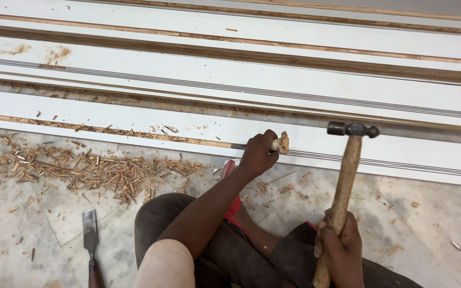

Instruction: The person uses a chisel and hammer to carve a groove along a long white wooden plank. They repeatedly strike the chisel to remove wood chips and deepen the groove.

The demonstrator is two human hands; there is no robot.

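A: What is held by the left hand (257, 154) in the head view?

B: A chisel with a worn wooden handle (280, 143) is gripped there. The hand is closed fully around it, and the frayed handle end is seen just to the right of the fist. The blade is hidden by the hand, but it is laid along the edge of the white board (134, 114) on the floor, pointing to the left.

A: And the right hand (342, 248)?

B: It is wrapped tightly around the lower part of a hammer (345, 176). The metal head is held above and well to the right of the chisel handle, apart from it, so no contact is seen at this moment.

A: How much of the work can be judged as done?

B: To the left of the left hand, a brown strip of bare wood is exposed along the board edge, and many wood chips (81, 168) are spread on the floor beside it. That part seems already cut. To the right of the hand, the edge is white and grooved, so this part seems not yet cut.

A: Is anything else noticed?

B: A second chisel (89, 234) is lying on the floor, well to the left of the person's knee, untouched. More white boards are laid behind the first one.
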